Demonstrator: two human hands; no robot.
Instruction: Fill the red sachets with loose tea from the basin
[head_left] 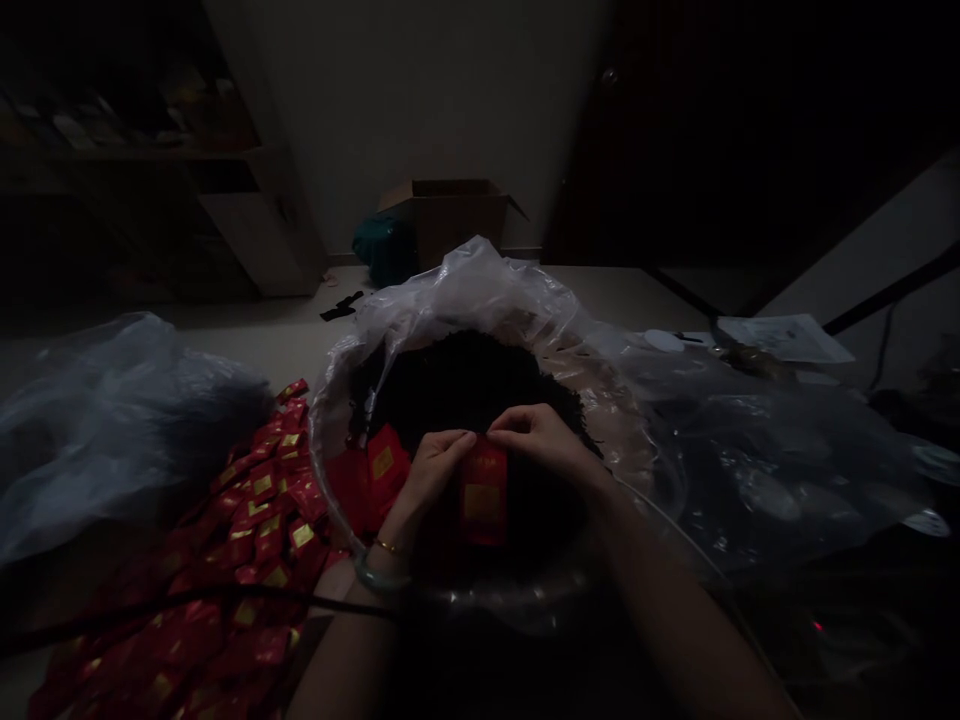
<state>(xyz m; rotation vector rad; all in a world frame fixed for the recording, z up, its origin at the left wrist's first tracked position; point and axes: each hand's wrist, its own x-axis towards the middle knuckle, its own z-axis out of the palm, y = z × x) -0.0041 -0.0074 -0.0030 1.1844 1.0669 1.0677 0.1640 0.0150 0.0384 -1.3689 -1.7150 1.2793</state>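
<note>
Both hands pinch the top edge of a small red packet [484,495] with a gold square on its front. My left hand [441,462] grips its upper left corner, and my right hand [534,432] its upper right corner. The packet hangs upright over a round basin lined with clear plastic [480,275]. Dark, loose, leaf-like material [465,375] fills much of the basin. More flat red packets [382,468] lie inside it, just left of my left hand. The dim light hides fine detail.
A large heap of red packets [255,520] spreads at the left, beside a cloudy plastic bag [112,410]. Clear plastic bags [772,460] lie at the right. Behind the basin stand an open cardboard box [461,220] and a teal bag [384,248]. A dark cord [187,597] crosses the lower left.
</note>
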